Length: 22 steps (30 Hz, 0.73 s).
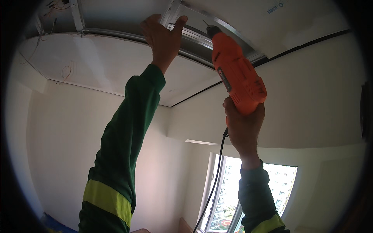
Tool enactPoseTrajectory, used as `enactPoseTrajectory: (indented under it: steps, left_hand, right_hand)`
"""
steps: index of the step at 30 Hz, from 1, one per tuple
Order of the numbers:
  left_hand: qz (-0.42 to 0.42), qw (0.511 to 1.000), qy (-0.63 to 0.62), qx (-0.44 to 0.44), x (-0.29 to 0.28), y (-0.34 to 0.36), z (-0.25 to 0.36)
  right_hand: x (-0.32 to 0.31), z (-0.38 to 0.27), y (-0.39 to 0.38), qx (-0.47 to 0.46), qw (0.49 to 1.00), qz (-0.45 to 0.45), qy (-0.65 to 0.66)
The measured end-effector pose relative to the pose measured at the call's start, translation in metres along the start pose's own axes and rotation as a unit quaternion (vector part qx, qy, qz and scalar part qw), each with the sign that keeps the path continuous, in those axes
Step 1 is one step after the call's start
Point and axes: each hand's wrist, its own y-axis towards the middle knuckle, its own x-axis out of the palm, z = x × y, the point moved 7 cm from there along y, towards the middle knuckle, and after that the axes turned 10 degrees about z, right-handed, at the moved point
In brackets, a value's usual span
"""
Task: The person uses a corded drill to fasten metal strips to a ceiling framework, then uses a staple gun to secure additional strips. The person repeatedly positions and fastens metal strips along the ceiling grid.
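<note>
My right hand (pixel 245 126) is wrapped round the grip of an orange corded power drill (pixel 239 73), which points up toward the ceiling frame. A thin bit (pixel 206 23) sticks out of its black chuck (pixel 212 31), just right of the metal rails. My left hand (pixel 165 40) is raised against the metal ceiling framing (pixel 190 35), thumb spread away from the fingers. It appears to touch the frame beside a short metal cross channel (pixel 170 13); the fingertips are partly hidden. Both arms wear green sleeves with yellow bands.
A black power cord (pixel 213 182) hangs from the drill in front of a bright window (pixel 272 186). Loose wires (pixel 54 9) dangle from the ceiling opening at the upper left. A ceiling panel (pixel 303 19) lies right of the frame, and pale walls (pixel 77 136) stand around.
</note>
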Motion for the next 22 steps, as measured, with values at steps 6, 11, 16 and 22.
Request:
enactPoseTrajectory:
  steps: [6, 11, 16, 22]
  left_hand:
    - [-0.085, 0.983, 0.074, 0.144, 0.028, 0.046, -0.018]
    - [-0.141, 0.990, -0.003, 0.001, 0.050, 0.042, -0.018]
    - [-0.155, 0.983, -0.061, -0.078, 0.053, 0.046, -0.016]
    - [-0.144, 0.986, -0.021, -0.081, 0.063, 0.053, -0.030]
  right_hand:
    - [0.006, -0.016, 0.012, -0.077, 0.997, -0.008, -0.019]
    - [0.023, -0.033, 0.017, -0.148, 0.989, 0.011, -0.024]
    - [0.044, -0.035, 0.022, -0.158, 0.987, -0.002, -0.001]
    - [0.070, -0.030, 0.015, -0.146, 0.989, 0.006, 0.016]
